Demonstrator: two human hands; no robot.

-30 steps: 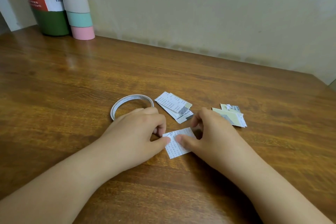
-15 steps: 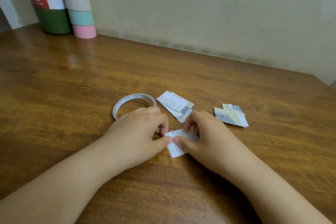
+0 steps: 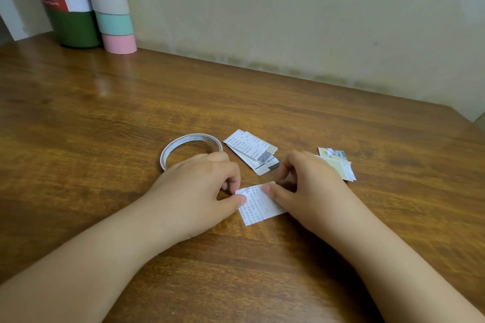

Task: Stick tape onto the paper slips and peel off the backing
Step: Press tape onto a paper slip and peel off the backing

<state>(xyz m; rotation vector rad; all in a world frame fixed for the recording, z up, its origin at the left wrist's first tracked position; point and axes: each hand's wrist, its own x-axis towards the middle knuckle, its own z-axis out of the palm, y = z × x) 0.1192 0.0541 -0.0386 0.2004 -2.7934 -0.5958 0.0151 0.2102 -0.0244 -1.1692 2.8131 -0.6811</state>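
Note:
A small printed paper slip [image 3: 258,207] lies flat on the wooden table [image 3: 105,118] in front of me. My left hand [image 3: 199,186] has its fingers curled and pinches the slip's near-left corner between thumb and forefinger. My right hand [image 3: 312,186] holds the slip's far edge, with the thumb tip on top and curled fingers behind. A thin white roll of double-sided tape [image 3: 189,143] lies just beyond my left hand. No tape strip can be made out on the slip; the fingers hide that edge.
A fanned stack of printed slips [image 3: 249,151] lies behind the hands. A second small pile [image 3: 338,162] sits to the right. A green cylinder [image 3: 68,8] and a pastel-banded tube [image 3: 112,8] stand at the far left by the wall.
My thumbs, which met on the slip half a second ago, are now apart. The right thumb has slid toward the slip's far edge, uncovering more of it.

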